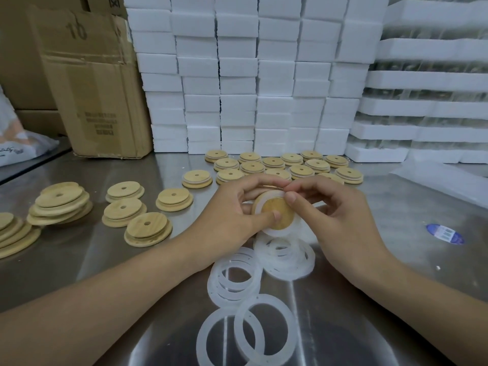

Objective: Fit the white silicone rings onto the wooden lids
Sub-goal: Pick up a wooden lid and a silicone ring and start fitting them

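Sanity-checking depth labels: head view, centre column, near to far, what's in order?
Two loose rings → ring piles → lid gripped by left hand, right hand pinching the ring on it → rows of lids → foam blocks.

1. Table (412, 207), right side: bare steel, open passage.
2. Rings (285, 273): strewn flat over the near centre.
3. Lid stacks (124, 212): crowd the left, narrow gaps between.
4. Lid rows (301, 169): close the far centre.
5. Foam blocks (237, 75) and carton (92, 88): wall the back.
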